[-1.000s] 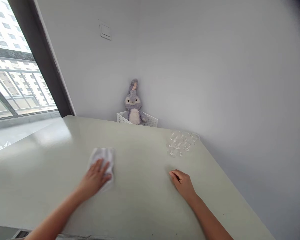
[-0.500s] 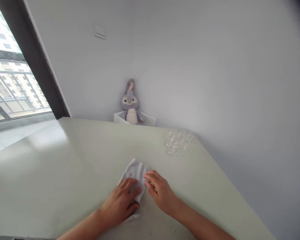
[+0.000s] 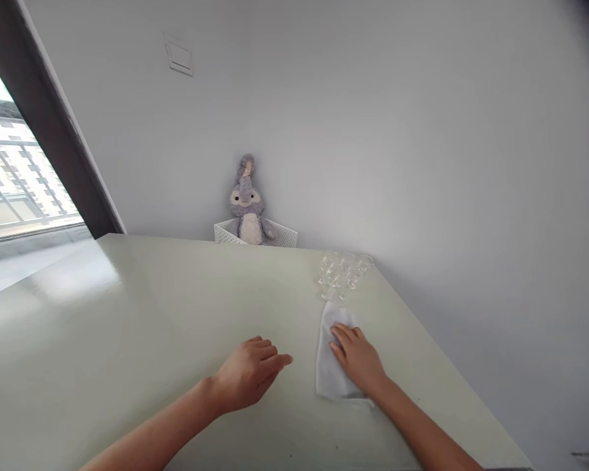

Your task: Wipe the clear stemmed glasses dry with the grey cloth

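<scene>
A white cloth (image 3: pixel 330 366) lies spread on the pale green tabletop, just in front of a cluster of clear glasses. My right hand (image 3: pixel 357 353) rests on its upper right part, fingers bent and pressing the fabric; the palm side is hidden. To the left of the cloth and apart from it, my left hand (image 3: pixel 250 374) hovers over the tabletop or lightly touches it; which one I cannot tell. Its fingers are curled in, one digit points right, and nothing shows in it. The clear glasses (image 3: pixel 342 271) stand close together near the far right corner.
The pale green table (image 3: pixel 186 314) reaches to the walls at the back and right. Behind its far edge, a grey plush toy (image 3: pixel 249 209) sits in a white perforated basket (image 3: pixel 287 237). A light switch (image 3: pixel 180 57) and a dark-framed window are at the left.
The cloth has moved right and flattened out, under my right hand. My left hand has come off the cloth and its fingers have curled. The view has turned slightly right.
</scene>
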Action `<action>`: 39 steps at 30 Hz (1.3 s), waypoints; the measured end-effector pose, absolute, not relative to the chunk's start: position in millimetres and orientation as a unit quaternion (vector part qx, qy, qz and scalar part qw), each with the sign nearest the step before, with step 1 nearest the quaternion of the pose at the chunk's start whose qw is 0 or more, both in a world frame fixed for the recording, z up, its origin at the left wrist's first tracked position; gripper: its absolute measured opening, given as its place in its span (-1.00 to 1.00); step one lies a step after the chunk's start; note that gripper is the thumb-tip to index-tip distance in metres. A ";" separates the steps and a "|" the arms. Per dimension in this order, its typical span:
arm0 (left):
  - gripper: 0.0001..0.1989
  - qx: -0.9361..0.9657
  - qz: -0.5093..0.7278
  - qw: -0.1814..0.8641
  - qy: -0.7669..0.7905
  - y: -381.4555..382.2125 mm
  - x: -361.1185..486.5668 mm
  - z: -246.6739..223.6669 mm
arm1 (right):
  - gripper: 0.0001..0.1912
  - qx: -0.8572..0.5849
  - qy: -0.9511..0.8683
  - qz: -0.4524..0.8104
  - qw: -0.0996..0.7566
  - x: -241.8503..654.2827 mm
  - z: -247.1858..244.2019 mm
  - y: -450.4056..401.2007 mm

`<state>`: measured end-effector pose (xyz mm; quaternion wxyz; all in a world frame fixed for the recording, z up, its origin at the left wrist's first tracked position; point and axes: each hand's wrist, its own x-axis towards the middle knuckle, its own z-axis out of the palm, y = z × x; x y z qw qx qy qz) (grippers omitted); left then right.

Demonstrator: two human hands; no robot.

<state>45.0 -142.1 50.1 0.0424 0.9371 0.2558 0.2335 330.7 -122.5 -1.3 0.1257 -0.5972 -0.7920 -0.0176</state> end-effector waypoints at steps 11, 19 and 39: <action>-0.62 0.904 0.222 0.082 0.356 -136.2 45.7 49.9 | -0.58 -0.733 -0.658 0.093 0.142 365.1 10.5 -126.9; -0.70 0.926 0.164 0.149 0.305 -129.4 87.8 32.7 | -0.53 -0.521 -0.526 0.567 0.360 265.7 25.3 -145.8; -0.78 0.535 0.494 0.483 0.487 -87.3 66.7 5.6 | -0.57 -0.505 -0.416 0.550 0.519 245.7 -6.5 -28.6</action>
